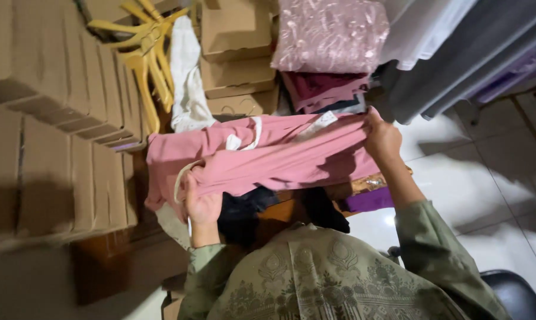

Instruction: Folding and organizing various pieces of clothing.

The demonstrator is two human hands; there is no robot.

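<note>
Both hands held a pink garment (262,160) stretched out between them, above a low surface that was mostly hidden beneath it. The left hand (201,204) gripped the bunched fabric at one end, its fingers curled out of sight into the cloth beside a pale neckline trim. The right hand (381,137) pinched the other end, fingers closed over the edge, so that only the knuckles and the back of the hand showed. A white label or lining lay on the upper side of the garment, too small to make out.

Dark clothing (250,207) lay under the pink fabric, and its shape could not be told. A purple cloth (370,200) showed partly beneath the right forearm. Behind the garment stood stacked cardboard boxes (238,65), and on them a pink patterned fabric (330,32) above a folded maroon piece (321,88). Yellow plastic hangers (146,56) lay to the left, beside a white cloth (188,77). More cardboard boxes (48,118) filled the left side, blurred and cut off by the frame. Grey and white hanging fabric (457,41) crossed the upper right, above a tiled floor (487,178). The person's green patterned sleeves filled the foreground.
</note>
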